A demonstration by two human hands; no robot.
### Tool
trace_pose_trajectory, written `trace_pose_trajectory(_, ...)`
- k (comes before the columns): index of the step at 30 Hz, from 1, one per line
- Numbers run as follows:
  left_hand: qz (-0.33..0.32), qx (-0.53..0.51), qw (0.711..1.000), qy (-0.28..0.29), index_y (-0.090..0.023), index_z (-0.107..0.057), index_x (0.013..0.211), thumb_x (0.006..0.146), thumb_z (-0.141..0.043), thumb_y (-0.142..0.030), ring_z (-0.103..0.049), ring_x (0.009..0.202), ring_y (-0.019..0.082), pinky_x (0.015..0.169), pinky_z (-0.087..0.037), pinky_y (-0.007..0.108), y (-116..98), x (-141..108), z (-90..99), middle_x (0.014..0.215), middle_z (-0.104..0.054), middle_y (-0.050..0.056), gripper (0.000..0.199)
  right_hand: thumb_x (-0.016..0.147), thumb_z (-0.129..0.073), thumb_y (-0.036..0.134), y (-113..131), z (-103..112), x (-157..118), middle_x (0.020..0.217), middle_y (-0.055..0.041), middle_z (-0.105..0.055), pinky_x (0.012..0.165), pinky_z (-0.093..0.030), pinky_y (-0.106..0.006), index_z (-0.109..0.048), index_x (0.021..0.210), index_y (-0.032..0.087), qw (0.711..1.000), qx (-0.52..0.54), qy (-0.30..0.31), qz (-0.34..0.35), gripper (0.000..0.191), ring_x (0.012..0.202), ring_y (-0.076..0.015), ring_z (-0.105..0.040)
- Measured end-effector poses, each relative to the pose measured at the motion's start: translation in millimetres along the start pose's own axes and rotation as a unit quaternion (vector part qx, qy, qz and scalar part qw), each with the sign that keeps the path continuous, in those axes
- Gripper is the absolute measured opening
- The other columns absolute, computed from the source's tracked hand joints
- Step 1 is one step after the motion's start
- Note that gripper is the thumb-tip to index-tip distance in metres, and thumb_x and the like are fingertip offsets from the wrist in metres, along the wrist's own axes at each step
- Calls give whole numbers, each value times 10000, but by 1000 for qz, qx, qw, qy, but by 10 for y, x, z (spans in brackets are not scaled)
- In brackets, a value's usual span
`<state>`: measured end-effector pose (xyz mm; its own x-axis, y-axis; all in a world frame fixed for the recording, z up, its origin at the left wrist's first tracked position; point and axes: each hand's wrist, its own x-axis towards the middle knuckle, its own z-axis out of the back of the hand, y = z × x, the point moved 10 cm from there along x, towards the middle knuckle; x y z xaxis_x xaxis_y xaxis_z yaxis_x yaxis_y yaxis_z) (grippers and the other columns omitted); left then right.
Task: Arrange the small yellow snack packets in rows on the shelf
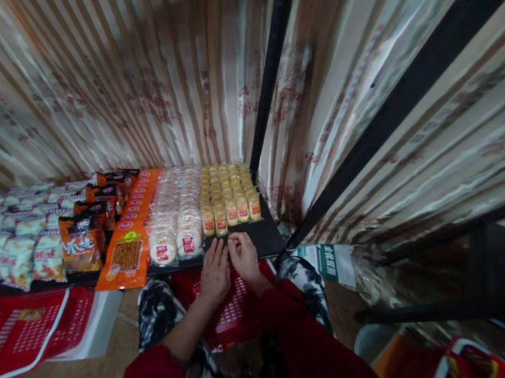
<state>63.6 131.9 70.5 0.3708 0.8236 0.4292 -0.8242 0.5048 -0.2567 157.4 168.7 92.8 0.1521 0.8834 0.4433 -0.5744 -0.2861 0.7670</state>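
Note:
Both hands meet at the front edge of a black shelf (261, 239), just in front of rows of small yellow wrapped packs (231, 211). My left hand (215, 270) lies with its fingers forward and close together, near the front packs. Beside it, my right hand (243, 256) has its fingers bent toward the left hand's fingertips. Whether anything small is between the fingers cannot be made out. Round white wrapped cakes (188, 233) stand in rows to the left of the yellow packs, next to a flat orange packet (128, 253).
Orange-black bags (81, 245) and white snack bags (15, 260) fill the shelf's left part. A red basket (229, 310) sits between the knees, another red basket (19, 334) at left. Black poles (276, 61) and striped sheeting (115, 76) stand behind and right.

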Motion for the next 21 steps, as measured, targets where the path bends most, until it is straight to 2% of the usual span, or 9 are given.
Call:
trace_pose_trajectory(6, -20, 44, 999, 2, -90, -386, 1331, 870, -355, -174, -134, 1391, 250, 1107, -191, 490, -132, -286, -75, 1419, -380, 153, 470, 865, -396, 204, 183, -36, -369, 766, -39, -555, 691, -456, -248, -566, 819, 181, 995, -3, 59, 80, 177, 719, -140, -530)
trace_pose_trajectory(12, -14, 61, 998, 27, -75, -410, 1298, 853, -383, -158, -84, 1397, 258, 1103, -189, 510, -162, -495, -193, 1448, -320, 171, 453, 856, -382, 171, 142, -113, -628, 916, -79, -588, 811, -462, -291, -600, 896, 193, 990, -23, 104, 90, 224, 903, -169, -546)
trace_pose_trajectory(17, -46, 15, 998, 47, -112, -398, 1309, 827, -420, -124, -54, 1397, 272, 1085, -228, 532, -165, -712, -371, 1470, -277, 161, 483, 851, -394, 193, -185, -239, -866, 945, -59, -618, 861, -446, -328, -610, 906, 233, 985, -69, 146, 66, 227, 933, -182, -555)
trace_pose_trajectory(21, -31, -32, 993, 109, -101, -337, 1349, 786, -403, -57, -75, 1397, 256, 1056, -316, 493, -103, -825, -607, 1472, -258, 178, 568, 850, -367, 169, -648, -364, -1001, 860, -66, -638, 812, -463, -330, -614, 853, 212, 982, -112, 151, 14, 250, 854, -185, -583)
